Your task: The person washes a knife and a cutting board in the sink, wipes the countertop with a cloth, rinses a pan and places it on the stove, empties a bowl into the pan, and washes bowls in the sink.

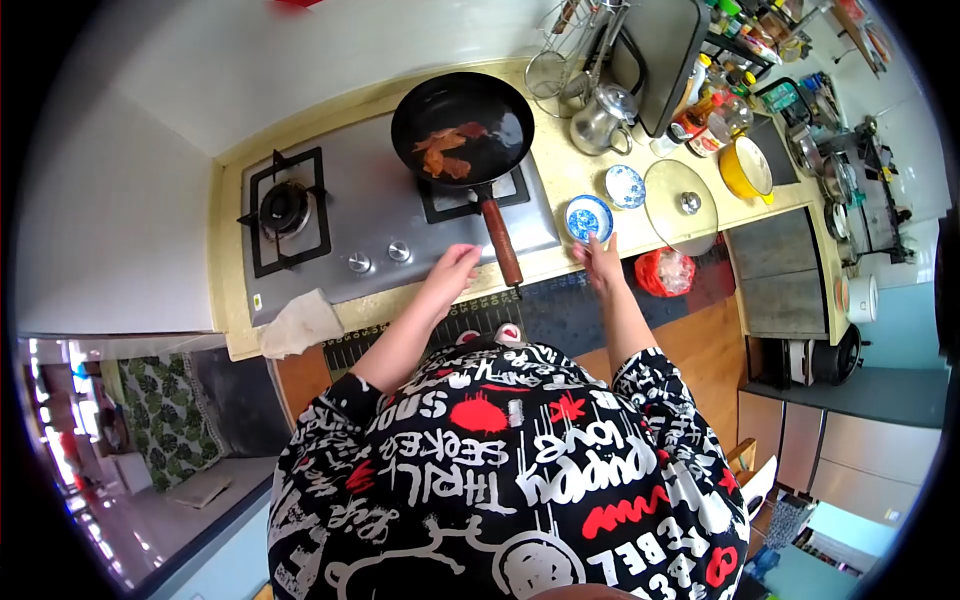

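A black frying pan sits on the right burner of the gas stove, its wooden handle pointing toward me. Several reddish-brown slices of what looks like meat lie in the pan. My left hand hovers at the stove's front edge, left of the handle, fingers drawn together and nothing visible in them. At the counter edge, my right hand has its fingers apart, one overlapping the near rim of a blue-and-white bowl; whether it touches is unclear. Behind that bowl stands a second blue-and-white bowl.
The left burner holds no pan. A cloth hangs over the counter's front-left edge. To the right are a glass lid, a metal kettle, a yellow pot and several bottles. A red bag is below the counter.
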